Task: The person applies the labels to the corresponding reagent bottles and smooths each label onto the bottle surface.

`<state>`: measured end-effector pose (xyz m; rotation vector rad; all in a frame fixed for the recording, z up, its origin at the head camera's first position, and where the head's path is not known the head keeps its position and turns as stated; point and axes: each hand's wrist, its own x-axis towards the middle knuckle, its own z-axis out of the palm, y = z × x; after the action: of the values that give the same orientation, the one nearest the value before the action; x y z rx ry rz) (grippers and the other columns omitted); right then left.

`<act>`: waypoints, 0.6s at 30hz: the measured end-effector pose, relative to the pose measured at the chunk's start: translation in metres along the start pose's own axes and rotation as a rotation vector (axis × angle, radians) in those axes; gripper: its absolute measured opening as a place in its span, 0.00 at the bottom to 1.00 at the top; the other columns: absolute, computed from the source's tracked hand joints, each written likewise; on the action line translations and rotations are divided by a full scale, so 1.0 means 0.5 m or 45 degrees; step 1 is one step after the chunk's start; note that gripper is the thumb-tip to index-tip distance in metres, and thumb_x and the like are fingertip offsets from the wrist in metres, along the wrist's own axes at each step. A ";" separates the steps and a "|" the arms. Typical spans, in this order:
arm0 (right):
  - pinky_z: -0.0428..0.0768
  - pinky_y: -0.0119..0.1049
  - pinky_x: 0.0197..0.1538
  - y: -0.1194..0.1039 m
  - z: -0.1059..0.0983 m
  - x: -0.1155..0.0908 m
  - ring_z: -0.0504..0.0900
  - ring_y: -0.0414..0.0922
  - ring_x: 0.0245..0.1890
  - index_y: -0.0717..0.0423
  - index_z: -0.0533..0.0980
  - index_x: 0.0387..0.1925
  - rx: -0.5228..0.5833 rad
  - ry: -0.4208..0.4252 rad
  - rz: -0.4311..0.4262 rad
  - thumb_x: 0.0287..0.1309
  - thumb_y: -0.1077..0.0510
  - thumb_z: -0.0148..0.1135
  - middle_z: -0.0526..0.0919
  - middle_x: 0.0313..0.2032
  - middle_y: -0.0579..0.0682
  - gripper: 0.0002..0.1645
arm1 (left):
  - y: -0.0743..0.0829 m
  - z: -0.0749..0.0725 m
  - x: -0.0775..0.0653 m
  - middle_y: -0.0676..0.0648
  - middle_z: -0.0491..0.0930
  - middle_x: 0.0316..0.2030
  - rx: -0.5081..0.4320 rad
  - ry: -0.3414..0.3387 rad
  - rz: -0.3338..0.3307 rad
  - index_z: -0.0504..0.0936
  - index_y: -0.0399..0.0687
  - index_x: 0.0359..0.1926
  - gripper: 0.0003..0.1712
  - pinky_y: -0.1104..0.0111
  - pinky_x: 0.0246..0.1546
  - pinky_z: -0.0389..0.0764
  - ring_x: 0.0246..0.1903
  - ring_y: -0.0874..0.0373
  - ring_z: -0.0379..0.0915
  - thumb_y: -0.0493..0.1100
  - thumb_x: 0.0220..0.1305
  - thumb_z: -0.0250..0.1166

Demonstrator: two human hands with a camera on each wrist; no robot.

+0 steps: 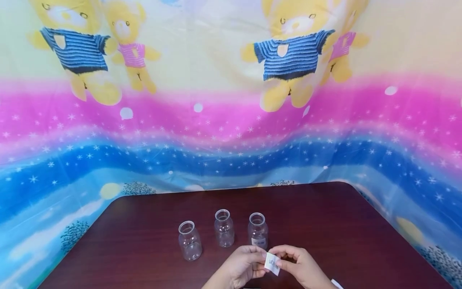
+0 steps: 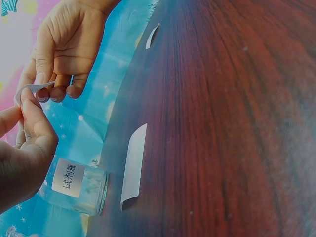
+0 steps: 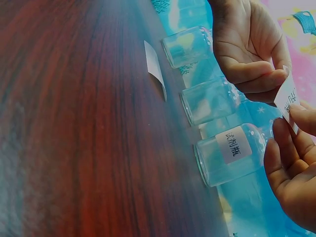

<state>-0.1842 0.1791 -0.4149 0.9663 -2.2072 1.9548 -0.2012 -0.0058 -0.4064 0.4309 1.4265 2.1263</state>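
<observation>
Both hands hold a small white paper label (image 1: 272, 263) with dark handwritten characters, above the table's near side. My left hand (image 1: 245, 265) pinches its left edge, and my right hand (image 1: 298, 265) grips its right side between thumb and fingers. In the right wrist view the label (image 3: 286, 102) is slightly bent between the two hands. Just beyond them stands an upright clear glass jar (image 1: 258, 228) with a similar label (image 3: 234, 144) stuck on its side. Two more jars without labels, a middle one (image 1: 224, 229) and a left one (image 1: 190, 243), stand to its left.
The jars stand on a dark reddish-brown wooden table (image 1: 144, 224). A curled white paper strip (image 2: 134, 165) lies on the near side, and a smaller curled piece (image 2: 152, 36) lies farther along. A printed curtain (image 1: 216, 132) with bears surrounds the table's back and sides.
</observation>
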 end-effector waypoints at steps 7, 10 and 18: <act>0.73 0.30 0.33 -0.003 0.000 -0.006 0.72 0.36 0.32 0.59 0.74 0.42 0.004 0.004 -0.057 0.53 0.69 0.50 0.77 0.35 0.44 0.14 | -0.004 0.006 0.000 0.51 0.74 0.20 0.005 0.004 -0.003 0.72 0.45 0.24 0.04 0.79 0.21 0.72 0.19 0.67 0.71 0.32 0.50 0.54; 0.74 0.30 0.33 -0.008 0.002 -0.005 0.73 0.37 0.32 0.59 0.75 0.41 -0.014 0.044 -0.042 0.53 0.68 0.51 0.77 0.36 0.45 0.13 | -0.004 0.006 0.001 0.51 0.73 0.20 0.010 0.039 -0.004 0.73 0.42 0.26 0.02 0.78 0.22 0.72 0.19 0.66 0.70 0.33 0.51 0.54; 0.73 0.30 0.30 -0.009 0.020 0.013 0.73 0.37 0.31 0.60 0.74 0.31 -0.128 0.161 -0.179 0.46 0.72 0.56 0.76 0.29 0.51 0.08 | 0.009 -0.005 0.000 0.51 0.73 0.19 0.070 0.119 -0.026 0.73 0.41 0.26 0.02 0.77 0.22 0.72 0.18 0.65 0.70 0.32 0.50 0.54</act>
<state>-0.1839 0.1673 -0.4102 0.9294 -2.0861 1.7755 -0.2037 -0.0092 -0.4034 0.3404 1.5380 2.1201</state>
